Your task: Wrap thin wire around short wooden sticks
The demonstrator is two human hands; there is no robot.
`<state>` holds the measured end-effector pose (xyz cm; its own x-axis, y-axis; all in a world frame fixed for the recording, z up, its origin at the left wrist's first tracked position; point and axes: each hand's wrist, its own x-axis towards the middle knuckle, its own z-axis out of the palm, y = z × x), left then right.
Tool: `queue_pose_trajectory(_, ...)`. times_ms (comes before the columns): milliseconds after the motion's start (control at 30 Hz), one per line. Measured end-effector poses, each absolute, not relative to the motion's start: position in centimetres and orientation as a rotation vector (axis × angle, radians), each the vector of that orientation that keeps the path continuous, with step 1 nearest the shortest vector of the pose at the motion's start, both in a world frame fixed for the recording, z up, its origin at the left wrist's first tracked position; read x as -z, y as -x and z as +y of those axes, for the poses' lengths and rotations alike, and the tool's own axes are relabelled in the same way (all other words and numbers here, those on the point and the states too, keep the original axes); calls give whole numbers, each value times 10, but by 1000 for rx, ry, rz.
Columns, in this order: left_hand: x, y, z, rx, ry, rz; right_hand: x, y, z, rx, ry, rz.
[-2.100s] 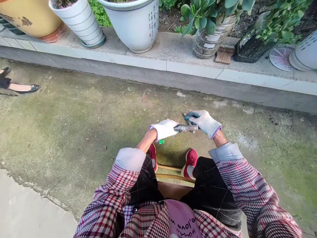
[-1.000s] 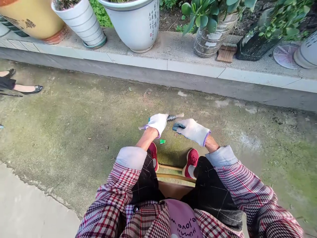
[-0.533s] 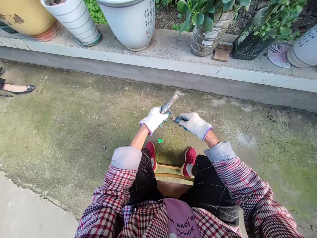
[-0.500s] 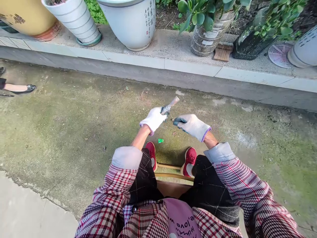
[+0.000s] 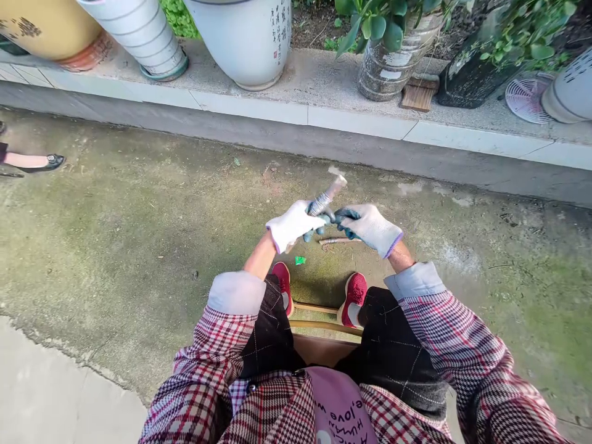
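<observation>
Main item is a short stick wrapped in silvery metal (image 5: 324,202), wire or foil, can't tell from here. It sits at about 12 o'clock off the person's lap, bare pale tip angled up toward 1 o'clock, well clear of the ground. Looks light and stiff, but the wrap is prob a bit slick against gloves, so I'd take hold on the wrapped middle, not the thin tip. The left hand (image 5: 292,225) is closed around its lower end, w/ the blue-green dipped fingers (image 5: 316,229) curled round it. The right hand (image 5: 372,229) is half open, fingertips right up against the left hand, and tbh can't tell if it's pinching anything. Just below, at about 3 o'clock from the stick, there's a thin pale rod (image 5: 340,240), either on the ground or caught under the right hand, unclear. Diff from the shot half a sec back: the hands were apart w/ a visible gap, now they've closed in and nearly meet, and that rod wasn't visible then. Further out, a small green scrap (image 5: 300,261) lies on the mossy concrete (image 5: 139,216) by the red sneakers (image 5: 355,300), a white planter (image 5: 240,43) stands on the ledge at 12, and someone's black flat (image 5: 52,161) shows at about 10 o'clock.
</observation>
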<state>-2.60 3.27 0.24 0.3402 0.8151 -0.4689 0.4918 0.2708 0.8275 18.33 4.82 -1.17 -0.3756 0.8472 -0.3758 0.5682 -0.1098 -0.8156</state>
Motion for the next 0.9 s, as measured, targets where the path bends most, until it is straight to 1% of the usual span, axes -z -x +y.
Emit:
queue_pose_trajectory(67,3,29,38,-230,-1503,1521,6,-172,39,-1500,1524,-2011)
queue_pose_trajectory(133,11,28,39,36,-1679,1681,0,-166,34,-1515,1474,-2113)
queue_pose_trajectory(200,16,23,37,306,-1809,1678,-3,-169,35,-1460,1438,-2181)
queue_pose_trajectory(267,17,17,32,437,-1867,1543,-1,-178,43,-1334,1460,-2211)
queue_pose_trajectory(333,16,13,28,365,-1871,1344,4,-189,53,-1294,1529,-2157)
queue_pose_trajectory(400,14,14,26,161,-1766,1176,10,-196,60,-1385,1566,-2029)
queue_pose_trajectory(467,12,19,27,-82,-1582,1130,13,-194,60,-1495,1574,-1867)
queue_pose_trajectory(567,14,28,34,-371,-1375,1320,9,-179,49,-1578,1592,-1731)
queue_pose_trajectory(633,18,32,39,-417,-1424,1532,0,-167,39,-1622,1579,-1785)
queue_pose_trajectory(700,22,31,41,-271,-1600,1712,-8,-160,32,-1633,1545,-1898)
queue_pose_trajectory(767,24,27,40,4,-1784,1751,-12,-162,30,-1556,1523,-1993)
queue_pose_trajectory(833,23,21,36,305,-1874,1641,-10,-170,35,-1402,1512,-2044)
queue_pose_trajectory(900,19,16,31,437,-1894,1439,-3,-182,43,-1289,1524,-2034)
